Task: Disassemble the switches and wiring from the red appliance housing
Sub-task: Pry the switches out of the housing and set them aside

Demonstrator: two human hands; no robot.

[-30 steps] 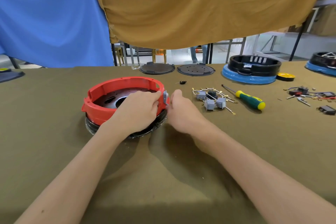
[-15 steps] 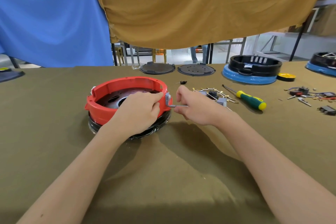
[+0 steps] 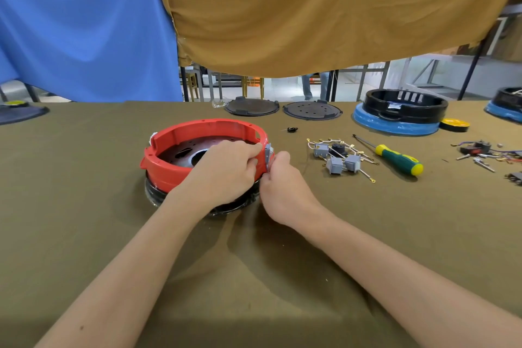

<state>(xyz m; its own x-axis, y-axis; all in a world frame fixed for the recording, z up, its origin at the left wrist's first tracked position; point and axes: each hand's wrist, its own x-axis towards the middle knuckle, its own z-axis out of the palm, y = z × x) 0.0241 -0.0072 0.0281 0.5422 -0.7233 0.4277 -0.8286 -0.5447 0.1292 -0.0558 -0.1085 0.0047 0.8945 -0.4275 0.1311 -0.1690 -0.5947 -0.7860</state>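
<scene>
The right hand (image 3: 285, 186) was at the right outer wall of the red housing (image 3: 180, 169), with its fingers curled and pinching at the grey switch (image 3: 267, 154) that stood in that wall; what exactly the fingertips held, the switch body or a wire under it, was too small to tell. The switch lay just beyond and a little to the left of this hand, touching it, and its long side stood upright against the wall. So the way out for the switch was, in my judgement, to the right, away from the housing and toward the hand.

The left hand (image 3: 226, 175) gripped the rim of the housing from above, thumb near the switch and the fingers curled over the edge, and it seemed to hold the housing firm against the pull. Both hands were very near to the switch, but the right one was on the free, outer side.

The housing sat on a black base on the tabletop (image 3: 84, 234). Farther right, well apart from the hands, lay loose grey switches with wires (image 3: 339, 158), and beside them a green and yellow screwdriver (image 3: 395, 158).
</scene>
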